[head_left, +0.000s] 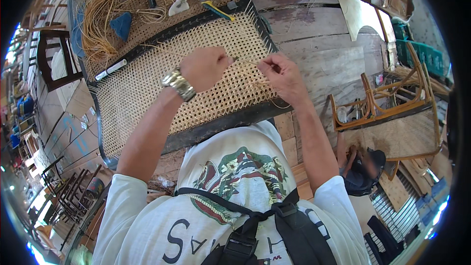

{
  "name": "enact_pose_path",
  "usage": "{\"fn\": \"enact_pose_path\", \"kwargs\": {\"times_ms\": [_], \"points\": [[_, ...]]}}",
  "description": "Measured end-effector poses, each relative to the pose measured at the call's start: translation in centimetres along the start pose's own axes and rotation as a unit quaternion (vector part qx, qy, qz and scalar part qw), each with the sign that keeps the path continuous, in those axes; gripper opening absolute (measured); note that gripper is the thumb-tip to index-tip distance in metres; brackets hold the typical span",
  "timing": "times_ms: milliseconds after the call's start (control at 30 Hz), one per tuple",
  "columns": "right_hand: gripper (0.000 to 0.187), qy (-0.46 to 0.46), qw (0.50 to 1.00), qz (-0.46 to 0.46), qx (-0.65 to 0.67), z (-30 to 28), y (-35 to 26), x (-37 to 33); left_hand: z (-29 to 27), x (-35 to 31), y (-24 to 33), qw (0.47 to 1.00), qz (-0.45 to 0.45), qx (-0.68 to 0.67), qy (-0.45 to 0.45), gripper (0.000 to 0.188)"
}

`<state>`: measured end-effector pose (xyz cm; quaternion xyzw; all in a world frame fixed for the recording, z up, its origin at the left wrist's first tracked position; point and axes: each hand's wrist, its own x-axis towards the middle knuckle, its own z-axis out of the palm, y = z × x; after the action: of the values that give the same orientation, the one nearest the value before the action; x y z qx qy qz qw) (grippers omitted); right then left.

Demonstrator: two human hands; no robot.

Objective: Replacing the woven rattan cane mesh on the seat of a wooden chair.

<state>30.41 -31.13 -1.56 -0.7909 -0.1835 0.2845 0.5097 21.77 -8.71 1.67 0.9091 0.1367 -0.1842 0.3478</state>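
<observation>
A woven cane panel (162, 93) in a black frame lies before me, pale and full of small holes. Over its right half, my left hand (208, 66), with a metal watch at the wrist, is closed. A small dark tip pokes out between its finger and thumb; the rest of that thing is hidden. Just to the right, my right hand (283, 76) pinches a thin cane strand (251, 62) that stretches toward the left hand's fingertips. Loose strand ends stick out along the panel's right edge, under and beside the right hand.
Beyond the hands lie yellow-handled pruning shears (216, 1), a whitish lump (178, 6), a blue cloth (120, 25) and a heap of loose cane strands (100, 14). A white tube (111, 69) rests at left. A wooden chair frame (387, 118) and another person (360, 167) are at right.
</observation>
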Motion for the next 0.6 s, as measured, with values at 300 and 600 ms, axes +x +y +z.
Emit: {"fn": "enact_pose_path", "kwargs": {"times_ms": [300, 600], "points": [[0.020, -0.025, 0.973, -0.007, -0.230, -0.9, 1.5, 0.0, 5.3, 2.6, 1.3, 0.978, 0.038, 0.151, -0.139, 0.030], [0.013, -0.027, 0.956, -0.036, -0.288, -0.2, 0.1, 0.2, 4.7, 4.7, 5.0, 0.951, 0.101, 0.233, -0.175, 0.020]]}}
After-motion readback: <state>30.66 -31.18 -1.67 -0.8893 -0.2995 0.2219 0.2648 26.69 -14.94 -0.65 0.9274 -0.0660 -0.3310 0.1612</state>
